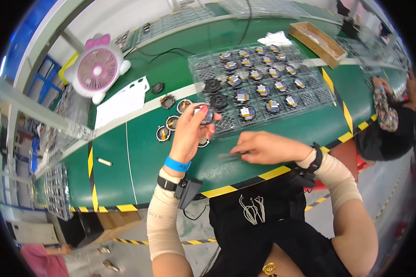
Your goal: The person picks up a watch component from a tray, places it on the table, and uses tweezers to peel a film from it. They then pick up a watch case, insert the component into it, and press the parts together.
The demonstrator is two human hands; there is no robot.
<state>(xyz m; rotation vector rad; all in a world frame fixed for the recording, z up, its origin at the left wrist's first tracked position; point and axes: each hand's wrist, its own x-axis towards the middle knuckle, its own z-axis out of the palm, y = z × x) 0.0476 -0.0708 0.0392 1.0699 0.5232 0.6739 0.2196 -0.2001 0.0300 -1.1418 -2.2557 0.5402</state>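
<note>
Black part (208, 116) is finger-pinched in left hand (187, 131), thin tool (229, 156) clasped in right hand (266, 147), and I judge its twelve-o'clock tray (308, 98) over half filled, nine-o'clock rings (162, 134) remaining.

The tray (310, 97) lies right of the fan (97, 70).

The left hand (189, 131) pinches; the right hand (266, 147) curls, pointing left.

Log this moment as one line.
left hand: holds round part | right hand: holds thin tool | clear tray: partly filled
</note>
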